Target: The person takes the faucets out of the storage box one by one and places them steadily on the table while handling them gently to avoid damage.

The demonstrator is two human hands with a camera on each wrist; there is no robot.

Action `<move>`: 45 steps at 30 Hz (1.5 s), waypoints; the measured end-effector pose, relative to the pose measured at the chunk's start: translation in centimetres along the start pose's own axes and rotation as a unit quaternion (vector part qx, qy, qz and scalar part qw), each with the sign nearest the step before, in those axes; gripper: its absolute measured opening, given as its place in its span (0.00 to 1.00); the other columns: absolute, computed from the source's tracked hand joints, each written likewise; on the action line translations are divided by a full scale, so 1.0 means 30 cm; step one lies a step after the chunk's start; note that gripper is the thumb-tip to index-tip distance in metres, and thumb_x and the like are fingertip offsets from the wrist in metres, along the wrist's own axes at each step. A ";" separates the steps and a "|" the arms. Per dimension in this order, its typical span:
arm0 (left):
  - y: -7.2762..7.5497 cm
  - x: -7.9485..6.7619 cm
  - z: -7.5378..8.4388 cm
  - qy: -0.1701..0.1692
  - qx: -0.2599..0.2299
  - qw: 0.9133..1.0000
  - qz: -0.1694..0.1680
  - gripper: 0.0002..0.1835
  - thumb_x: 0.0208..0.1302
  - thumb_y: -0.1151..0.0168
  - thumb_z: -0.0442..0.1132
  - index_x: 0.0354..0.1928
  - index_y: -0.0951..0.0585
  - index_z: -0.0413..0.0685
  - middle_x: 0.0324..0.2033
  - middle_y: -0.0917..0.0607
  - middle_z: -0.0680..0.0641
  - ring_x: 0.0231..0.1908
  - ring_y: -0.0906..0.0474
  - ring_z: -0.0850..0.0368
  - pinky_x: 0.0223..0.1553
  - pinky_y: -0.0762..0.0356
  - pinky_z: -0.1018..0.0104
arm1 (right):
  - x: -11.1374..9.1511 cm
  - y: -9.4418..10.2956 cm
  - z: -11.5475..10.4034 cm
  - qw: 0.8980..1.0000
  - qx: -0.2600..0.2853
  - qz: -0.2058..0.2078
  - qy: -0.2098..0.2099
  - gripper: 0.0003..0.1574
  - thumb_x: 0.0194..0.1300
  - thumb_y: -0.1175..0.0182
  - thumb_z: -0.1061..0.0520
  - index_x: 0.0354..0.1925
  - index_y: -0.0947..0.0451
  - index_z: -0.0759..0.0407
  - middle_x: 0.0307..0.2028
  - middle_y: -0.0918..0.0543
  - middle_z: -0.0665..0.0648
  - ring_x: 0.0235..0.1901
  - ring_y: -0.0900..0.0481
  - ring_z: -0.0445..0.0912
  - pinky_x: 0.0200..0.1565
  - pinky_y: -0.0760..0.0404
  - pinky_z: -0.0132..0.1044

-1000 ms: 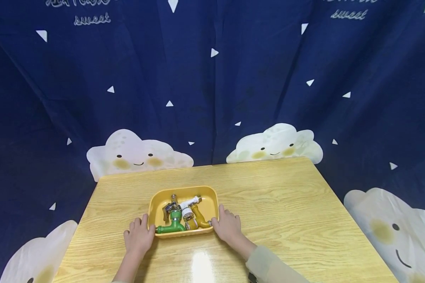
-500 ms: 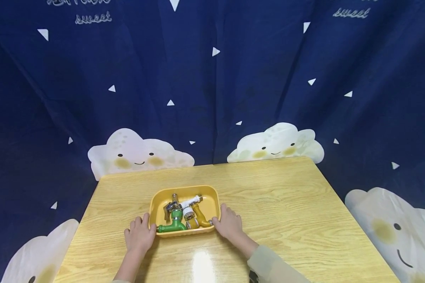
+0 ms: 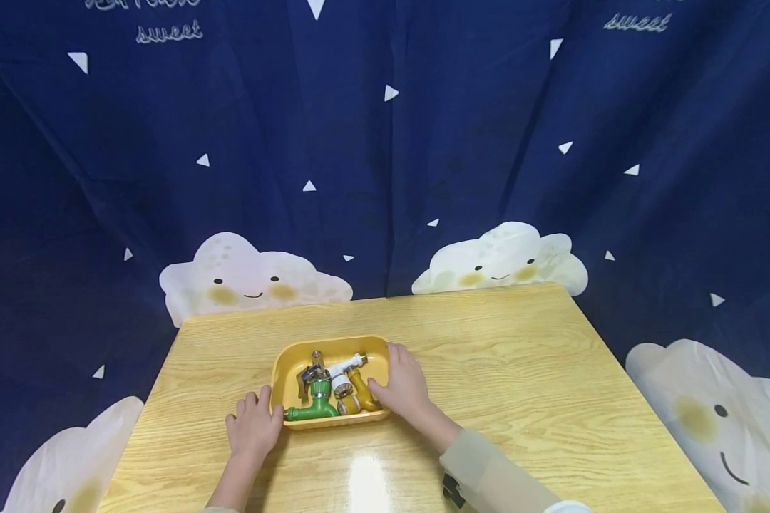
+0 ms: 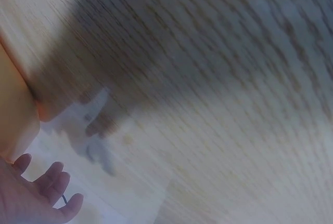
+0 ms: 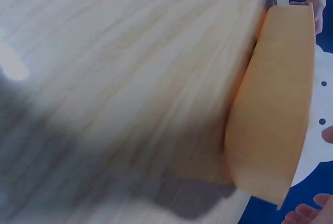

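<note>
In the head view a yellow plastic tray [image 3: 330, 345] stands on the table. Inside lie a green tap [image 3: 314, 410], a white tap [image 3: 345, 367], a yellow tap [image 3: 363, 392] and a metal tap [image 3: 316, 363] with a dark lever. My left hand [image 3: 253, 424] is at the tray's front left corner, thumb right at the rim; its fingers look relaxed in the left wrist view. My right hand [image 3: 407, 381] reaches over the right rim, its thumb above the yellow tap. In the right wrist view its fingers [image 5: 307, 214] show apart from the tray wall [image 5: 270, 99].
The wooden table [image 3: 500, 356] stretches away to the right of the tray. A dark blue curtain [image 3: 385, 142] with cloud prints hangs behind the table's back edge.
My right hand has moved from the tray's front right corner up and inward over the right rim. My left hand, the tray and the taps stay in place.
</note>
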State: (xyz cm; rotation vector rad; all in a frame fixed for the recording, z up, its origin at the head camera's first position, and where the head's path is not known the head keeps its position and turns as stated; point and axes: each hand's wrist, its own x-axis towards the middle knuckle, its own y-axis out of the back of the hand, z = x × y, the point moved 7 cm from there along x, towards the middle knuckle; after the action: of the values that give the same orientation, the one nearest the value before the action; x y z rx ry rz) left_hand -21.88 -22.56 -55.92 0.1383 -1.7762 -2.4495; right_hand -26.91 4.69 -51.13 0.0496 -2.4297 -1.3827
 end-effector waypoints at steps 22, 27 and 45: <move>0.003 0.000 0.001 0.002 -0.006 1.000 -0.001 0.27 0.65 0.59 0.48 0.62 0.39 0.42 0.52 0.32 0.31 0.51 0.37 0.35 0.44 0.41 0.37 | 0.013 -0.146 -0.101 0.988 -0.041 -0.151 0.015 0.57 0.45 0.37 0.35 0.62 0.42 0.69 0.56 0.32 0.67 0.53 0.31 0.58 0.51 0.28 0.46; 0.006 -0.001 0.002 0.002 -0.006 1.000 -0.001 0.27 0.65 0.59 0.48 0.62 0.39 0.42 0.51 0.32 0.32 0.50 0.37 0.35 0.44 0.41 0.37 | 0.009 -0.182 -0.092 0.982 -0.032 -0.187 -0.006 0.61 0.44 0.38 0.32 0.63 0.44 0.70 0.58 0.34 0.67 0.54 0.32 0.58 0.53 0.29 0.46; 0.004 -0.003 0.002 0.008 -0.010 1.000 -0.001 0.26 0.65 0.60 0.47 0.62 0.39 0.43 0.51 0.32 0.32 0.50 0.37 0.36 0.43 0.40 0.38 | 0.002 -0.233 -0.091 0.966 -0.007 -0.251 -0.066 0.67 0.42 0.35 0.32 0.66 0.48 0.71 0.59 0.36 0.71 0.55 0.32 0.60 0.52 0.29 0.48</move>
State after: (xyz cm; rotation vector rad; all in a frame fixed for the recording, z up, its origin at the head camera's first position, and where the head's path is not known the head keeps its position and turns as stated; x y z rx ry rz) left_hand -21.79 -22.51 -55.79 0.1580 -1.7458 -2.4592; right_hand -27.07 -1.25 -55.70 0.6280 -2.6297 -1.6491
